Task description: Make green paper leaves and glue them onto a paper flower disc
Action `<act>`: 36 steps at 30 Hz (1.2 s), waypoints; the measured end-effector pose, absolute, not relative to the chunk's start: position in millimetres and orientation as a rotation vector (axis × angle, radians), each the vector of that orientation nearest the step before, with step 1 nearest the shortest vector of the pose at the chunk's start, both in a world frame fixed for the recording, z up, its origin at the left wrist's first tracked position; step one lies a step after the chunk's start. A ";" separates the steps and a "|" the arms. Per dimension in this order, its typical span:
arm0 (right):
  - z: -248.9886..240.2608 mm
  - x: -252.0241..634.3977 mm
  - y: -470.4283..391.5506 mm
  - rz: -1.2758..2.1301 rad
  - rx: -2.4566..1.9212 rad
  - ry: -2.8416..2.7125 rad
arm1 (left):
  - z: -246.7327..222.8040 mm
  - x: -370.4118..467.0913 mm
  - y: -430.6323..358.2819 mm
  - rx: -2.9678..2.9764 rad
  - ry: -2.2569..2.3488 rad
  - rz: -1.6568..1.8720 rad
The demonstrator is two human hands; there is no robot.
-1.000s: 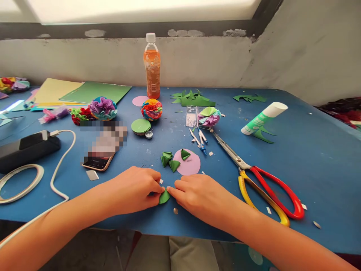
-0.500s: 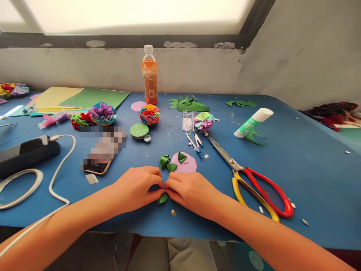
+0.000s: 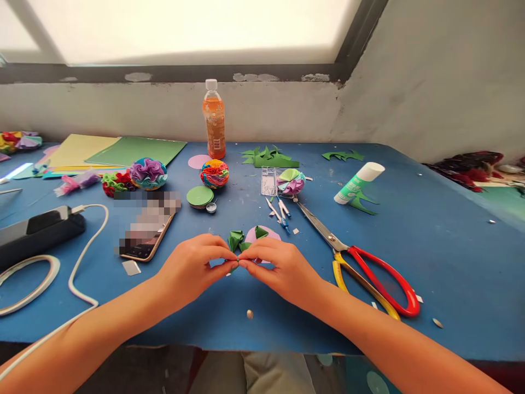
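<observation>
My left hand (image 3: 200, 261) and my right hand (image 3: 279, 262) meet fingertip to fingertip near the front of the blue table (image 3: 197, 323). Both pinch a small piece of green paper (image 3: 234, 267), mostly hidden by the fingers. Just beyond them lie folded green paper pieces (image 3: 235, 240), one of them (image 3: 261, 232) on a pale purple paper disc (image 3: 270, 236). The right hand covers part of that disc. Large scissors (image 3: 334, 241) with red and yellow handles lie to the right of my right hand.
A phone (image 3: 150, 241), a power bank (image 3: 41, 232) with a white cable and a tape roll (image 3: 51, 273) lie left. Behind stand a drink bottle (image 3: 214, 123) and paper pompoms (image 3: 214, 174). A compass (image 3: 279, 213), glue stick (image 3: 359, 183) and green scraps (image 3: 274, 158) are around.
Both hands have risen slightly away from the table's front edge, still pinching the green paper. Less of that paper shows below the fingers. The whole view has shifted a little.
</observation>
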State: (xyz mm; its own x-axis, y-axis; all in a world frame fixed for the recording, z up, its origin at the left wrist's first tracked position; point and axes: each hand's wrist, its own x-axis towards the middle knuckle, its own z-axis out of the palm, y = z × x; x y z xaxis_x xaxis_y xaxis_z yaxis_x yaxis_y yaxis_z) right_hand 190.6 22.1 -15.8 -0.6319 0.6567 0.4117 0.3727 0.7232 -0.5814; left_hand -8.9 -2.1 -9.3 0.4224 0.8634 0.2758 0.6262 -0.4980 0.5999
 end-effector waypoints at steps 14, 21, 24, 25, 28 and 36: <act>-9.0 188.9 18.6 0.744 -0.828 -2.215 | -9.8 -5.1 -4.7 2.305 1.117 1.078; -4.2 187.3 18.4 0.902 -0.954 -2.055 | -6.8 -0.3 -4.9 1.784 1.169 1.068; -5.1 188.6 21.7 0.826 -0.944 -2.053 | -6.9 -0.5 -4.4 1.855 1.161 0.997; -5.7 189.1 22.6 0.791 -0.924 -2.075 | -7.9 -0.9 -3.8 1.890 1.145 1.002; -7.5 190.4 24.0 0.638 -0.852 -2.167 | -13.0 -3.1 -1.1 1.967 1.090 1.032; -8.6 190.8 23.1 0.395 -0.809 -2.253 | -19.3 -4.8 0.1 2.109 1.095 1.094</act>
